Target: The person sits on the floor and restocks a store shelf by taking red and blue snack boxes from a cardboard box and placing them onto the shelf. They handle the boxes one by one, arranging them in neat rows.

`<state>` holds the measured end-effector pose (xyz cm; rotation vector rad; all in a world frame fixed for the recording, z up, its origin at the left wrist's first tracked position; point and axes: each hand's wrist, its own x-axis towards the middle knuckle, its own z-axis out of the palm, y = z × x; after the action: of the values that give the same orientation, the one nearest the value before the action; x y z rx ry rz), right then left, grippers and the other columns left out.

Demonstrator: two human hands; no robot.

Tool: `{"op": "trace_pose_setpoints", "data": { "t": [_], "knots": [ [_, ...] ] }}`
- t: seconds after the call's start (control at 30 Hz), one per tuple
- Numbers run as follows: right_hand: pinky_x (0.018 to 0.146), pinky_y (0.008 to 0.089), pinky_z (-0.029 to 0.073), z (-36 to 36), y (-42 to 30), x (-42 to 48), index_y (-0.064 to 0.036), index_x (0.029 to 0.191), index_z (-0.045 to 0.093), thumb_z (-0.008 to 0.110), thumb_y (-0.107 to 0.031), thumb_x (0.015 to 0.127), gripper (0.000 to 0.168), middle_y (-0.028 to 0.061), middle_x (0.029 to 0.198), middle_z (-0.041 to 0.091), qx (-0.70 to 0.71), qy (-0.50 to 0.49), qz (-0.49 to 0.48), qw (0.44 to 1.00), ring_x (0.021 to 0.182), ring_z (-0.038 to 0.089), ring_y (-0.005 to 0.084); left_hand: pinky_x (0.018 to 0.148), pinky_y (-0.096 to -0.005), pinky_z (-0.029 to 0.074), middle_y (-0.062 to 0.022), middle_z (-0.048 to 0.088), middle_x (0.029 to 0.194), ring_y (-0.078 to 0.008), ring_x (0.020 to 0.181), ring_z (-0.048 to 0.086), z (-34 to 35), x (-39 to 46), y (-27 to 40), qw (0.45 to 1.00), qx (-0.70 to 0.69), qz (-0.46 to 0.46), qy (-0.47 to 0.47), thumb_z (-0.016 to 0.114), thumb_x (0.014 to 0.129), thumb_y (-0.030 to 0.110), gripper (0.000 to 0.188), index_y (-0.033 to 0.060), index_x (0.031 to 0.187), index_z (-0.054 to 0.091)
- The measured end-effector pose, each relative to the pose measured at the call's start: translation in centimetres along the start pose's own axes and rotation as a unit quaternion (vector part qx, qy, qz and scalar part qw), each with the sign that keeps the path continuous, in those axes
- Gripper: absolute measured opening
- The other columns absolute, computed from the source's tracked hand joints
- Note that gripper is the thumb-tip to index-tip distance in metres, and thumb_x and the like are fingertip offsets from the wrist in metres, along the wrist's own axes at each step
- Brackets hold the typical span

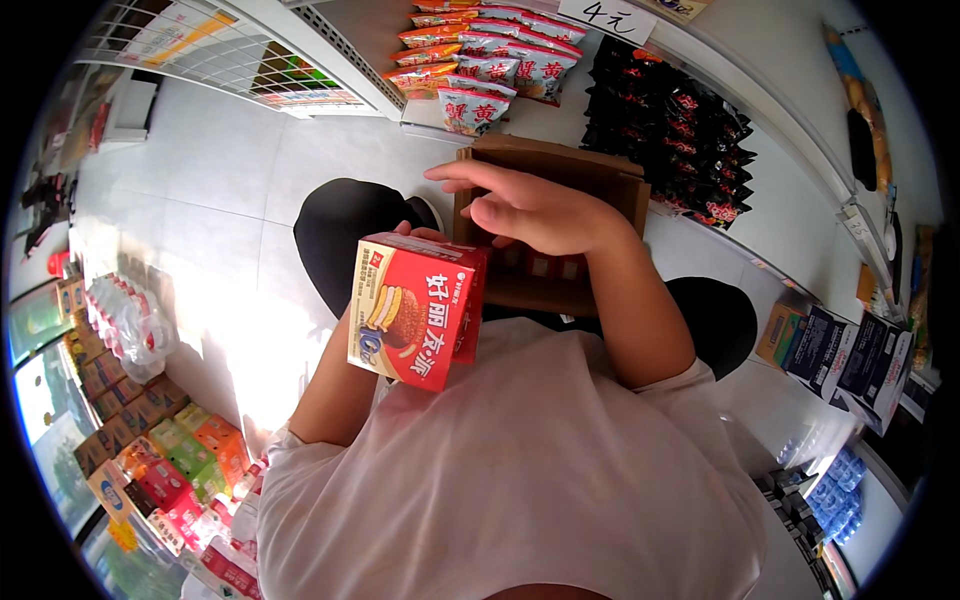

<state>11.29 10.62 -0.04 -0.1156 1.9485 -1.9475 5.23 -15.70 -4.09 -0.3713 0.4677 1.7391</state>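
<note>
My left hand (424,232) grips a red and cream snack-pie box (412,311) from behind, with only some fingertips showing over its far edge. The box is tilted, its printed front facing up at me, close to my shirt. Right of it, my right hand (532,206) reaches over an open cardboard carton (637,206), holding nothing, fingers apart and pointing left. Down inside the carton lie red packages (570,268), partly in shadow and partly covered by my right arm.
Silver-and-orange snack bags (480,67) and black snack packets (675,127) line the low shelf ahead. A wire rack (247,45) stands at upper left. Shrink-wrapped bottles (131,319) and coloured cartons (187,450) are at left; dark boxes (840,360) are at right.
</note>
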Motion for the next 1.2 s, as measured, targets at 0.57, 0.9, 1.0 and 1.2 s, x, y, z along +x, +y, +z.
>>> {"op": "trace_pose_setpoints", "data": {
  "t": [0.57, 0.9, 1.0, 1.2],
  "knots": [
    [0.099, 0.0331, 0.054, -5.4, 11.0, 1.4, -0.005, 0.133, 0.066, 0.074, -0.032, 0.085, 0.056, 0.0094, 0.125, 0.073, 0.139, 0.023, 0.203, 0.969, 0.109, 0.071, 0.0176, 0.115, -0.0468, 0.040, -0.0159, 0.053, 0.146, -0.0303, 0.141, 0.049, 4.1, 4.2, -0.7, 0.829, 0.436, 0.252, 0.242, 0.054, 0.104, 0.027, 0.045, 0.0023, 0.142, 0.053],
    [0.101, 0.0496, 0.054, -2.0, 19.8, 5.0, -0.007, 0.122, 0.077, 0.075, -0.053, 0.077, 0.064, 0.0211, 0.128, 0.072, -0.180, 0.213, 0.320, 0.906, 0.121, 0.068, 0.0390, 0.101, -0.0394, 0.053, -0.0139, 0.068, 0.125, -0.0268, 0.118, 0.068, 3.1, 3.0, -1.0, 0.836, 0.473, 0.233, 0.151, 0.054, 0.104, 0.017, 0.028, 0.0003, 0.126, 0.061],
    [0.103, 0.0582, 0.052, 0.7, 19.9, 5.8, -0.003, 0.125, 0.074, 0.068, -0.060, 0.084, 0.070, 0.0245, 0.132, 0.069, -0.333, 0.216, 0.347, 0.850, 0.124, 0.065, 0.0433, 0.100, -0.0392, 0.053, -0.0141, 0.069, 0.125, -0.0267, 0.118, 0.068, 3.1, 2.7, -0.8, 0.826, 0.490, 0.236, 0.150, 0.055, 0.104, 0.017, 0.028, 0.0004, 0.125, 0.062],
    [0.106, 0.0531, 0.052, 1.6, 23.8, 6.3, -0.004, 0.135, 0.068, 0.065, -0.060, 0.090, 0.072, 0.0247, 0.134, 0.068, -0.342, 0.074, 0.326, 0.878, 0.125, 0.064, 0.0430, 0.093, -0.0332, 0.053, -0.0091, 0.071, 0.118, -0.0200, 0.111, 0.069, 2.8, 2.5, -0.3, 0.835, 0.473, 0.237, 0.149, 0.055, 0.105, 0.011, 0.021, 0.0019, 0.121, 0.065]
  ]
}}
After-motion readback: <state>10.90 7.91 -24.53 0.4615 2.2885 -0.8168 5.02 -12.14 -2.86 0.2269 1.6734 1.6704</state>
